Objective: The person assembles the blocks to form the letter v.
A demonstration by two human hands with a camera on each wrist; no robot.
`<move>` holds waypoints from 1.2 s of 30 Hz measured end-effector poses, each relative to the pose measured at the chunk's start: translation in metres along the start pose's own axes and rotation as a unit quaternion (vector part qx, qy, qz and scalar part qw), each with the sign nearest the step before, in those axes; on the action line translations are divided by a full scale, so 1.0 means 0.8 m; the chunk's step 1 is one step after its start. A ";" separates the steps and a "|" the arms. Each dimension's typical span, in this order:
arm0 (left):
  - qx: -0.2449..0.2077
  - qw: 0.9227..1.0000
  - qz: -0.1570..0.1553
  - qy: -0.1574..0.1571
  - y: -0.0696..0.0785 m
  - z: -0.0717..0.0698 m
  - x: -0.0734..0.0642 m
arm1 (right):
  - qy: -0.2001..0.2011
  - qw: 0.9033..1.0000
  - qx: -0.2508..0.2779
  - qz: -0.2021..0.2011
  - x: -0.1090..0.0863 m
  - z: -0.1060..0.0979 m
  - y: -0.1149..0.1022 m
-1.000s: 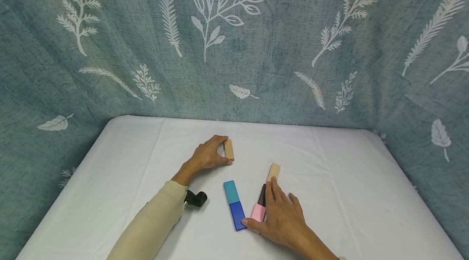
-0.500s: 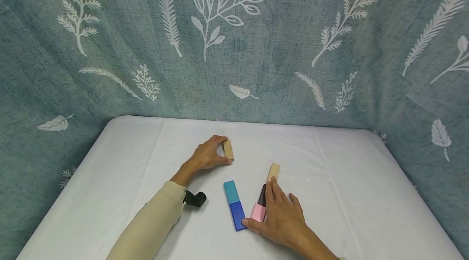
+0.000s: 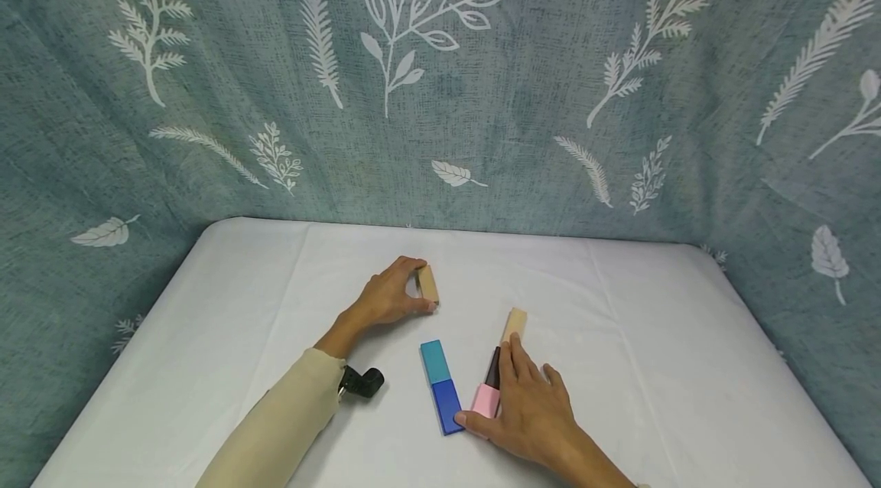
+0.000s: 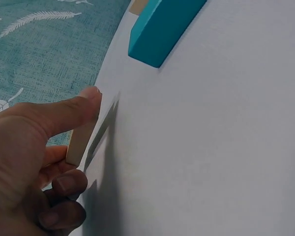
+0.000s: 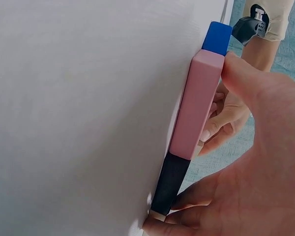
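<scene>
In the head view, my left hand [image 3: 385, 295] grips a small light wooden block [image 3: 428, 284] by its two ends, thumb at the near end and fingers at the far one. The left wrist view shows that wooden block [image 4: 81, 143] held just over the white surface, partly behind the thumb. My right hand [image 3: 530, 411] rests with spread, fairly straight fingers along a pink block [image 3: 485, 401], a black block [image 3: 493, 368] and another wooden block [image 3: 515, 323], standing in a line. Its thumb tip lies at the near end of a blue block [image 3: 447, 405], which meets a teal block [image 3: 434, 360].
A white-covered table [image 3: 654, 366] carries all the blocks. The two slanted rows stand a short gap apart at their far ends and come together near the right thumb. Behind hangs a green leaf-patterned cloth [image 3: 523, 90]. A black camera [image 3: 365, 382] sticks out from the left wrist.
My left hand, still holding the wooden block, has shifted very slightly toward me and left. The right hand and the other blocks have stayed put.
</scene>
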State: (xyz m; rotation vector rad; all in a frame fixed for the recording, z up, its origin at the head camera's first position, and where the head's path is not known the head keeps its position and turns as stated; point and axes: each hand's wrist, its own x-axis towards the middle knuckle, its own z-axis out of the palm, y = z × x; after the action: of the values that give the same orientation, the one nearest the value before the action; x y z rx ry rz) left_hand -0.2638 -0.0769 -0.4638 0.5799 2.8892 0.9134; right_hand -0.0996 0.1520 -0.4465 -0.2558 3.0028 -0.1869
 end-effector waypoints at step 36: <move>0.001 1.000 0.025 0.007 0.013 0.006 -0.057 | 0.000 1.000 -0.005 -0.002 -0.002 0.004 0.001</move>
State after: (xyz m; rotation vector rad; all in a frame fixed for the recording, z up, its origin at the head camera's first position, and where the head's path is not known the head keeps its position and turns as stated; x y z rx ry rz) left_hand -0.2170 -0.0830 -0.4642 0.6512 2.9018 0.9245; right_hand -0.0978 0.1524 -0.4493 -0.2623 3.0039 -0.1710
